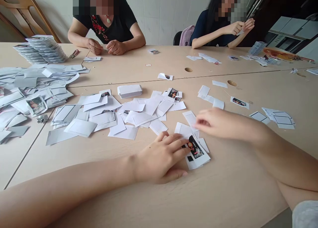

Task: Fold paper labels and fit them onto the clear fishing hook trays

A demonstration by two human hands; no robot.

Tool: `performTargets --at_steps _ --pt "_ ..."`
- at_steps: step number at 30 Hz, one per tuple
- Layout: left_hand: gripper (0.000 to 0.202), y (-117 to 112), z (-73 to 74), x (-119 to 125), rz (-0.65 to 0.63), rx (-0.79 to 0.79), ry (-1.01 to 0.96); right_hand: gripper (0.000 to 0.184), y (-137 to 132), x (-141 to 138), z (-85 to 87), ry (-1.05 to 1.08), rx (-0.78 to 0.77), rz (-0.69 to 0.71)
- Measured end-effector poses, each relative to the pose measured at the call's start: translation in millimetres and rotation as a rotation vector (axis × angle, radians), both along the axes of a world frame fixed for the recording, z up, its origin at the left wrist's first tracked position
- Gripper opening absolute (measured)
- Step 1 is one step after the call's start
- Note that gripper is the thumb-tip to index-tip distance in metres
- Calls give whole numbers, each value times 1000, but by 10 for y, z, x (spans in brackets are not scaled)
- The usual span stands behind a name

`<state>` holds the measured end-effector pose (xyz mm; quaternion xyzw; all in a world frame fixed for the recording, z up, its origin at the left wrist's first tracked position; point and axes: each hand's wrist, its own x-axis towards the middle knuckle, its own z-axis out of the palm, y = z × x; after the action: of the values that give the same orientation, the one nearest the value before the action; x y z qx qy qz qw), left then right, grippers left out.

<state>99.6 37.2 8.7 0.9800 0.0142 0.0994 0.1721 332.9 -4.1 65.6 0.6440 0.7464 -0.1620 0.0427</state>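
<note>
2 joined pale tabletops (154, 201) carry scattered white paper pieces (131, 107) and stacked printed packets (46, 48).

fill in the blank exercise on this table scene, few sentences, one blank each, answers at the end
Under the person's left hand lies a rectangular white paper slip printed with a dark ____.
Stacked bundles of small printed packets stand at the far ____ corner of the pale wooden table.
A co-worker across the table wears a ____ top with red flowers.

Missing words: picture; left; black
</note>
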Motion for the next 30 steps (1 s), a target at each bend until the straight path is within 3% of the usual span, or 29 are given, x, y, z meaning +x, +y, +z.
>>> performTargets --at_steps 2,4,9,16,22,25,28,30 --pt "48 -5 -16 -3 -13 14 19 53 138 57 -119 -153 52 -126" --pt "46 -5 -24 -5 -20 23 37 55 215 88 -214 -205 26 -137" --pt "43 -11 -34 -4 -22 47 29 35 213 136 -261 5 -35 -77" --pt "45 -21 -45 -2 -15 71 11 59 269 189 -188 174 -212 -188" --pt "43 -23 -56 -7 -16 81 -11 45 277 227 -29 189 -285 -133" --pt "43 -28 -67 -11 -16 84 -12 27 254 273 37 229 -292 -2" --pt "43 -36 -76 -16 -11 98 -24 16 232 300 21 243 -427 126" --pt "42 -38 -79 -19 -8 113 -15 17 233 324 -23 195 -471 126"
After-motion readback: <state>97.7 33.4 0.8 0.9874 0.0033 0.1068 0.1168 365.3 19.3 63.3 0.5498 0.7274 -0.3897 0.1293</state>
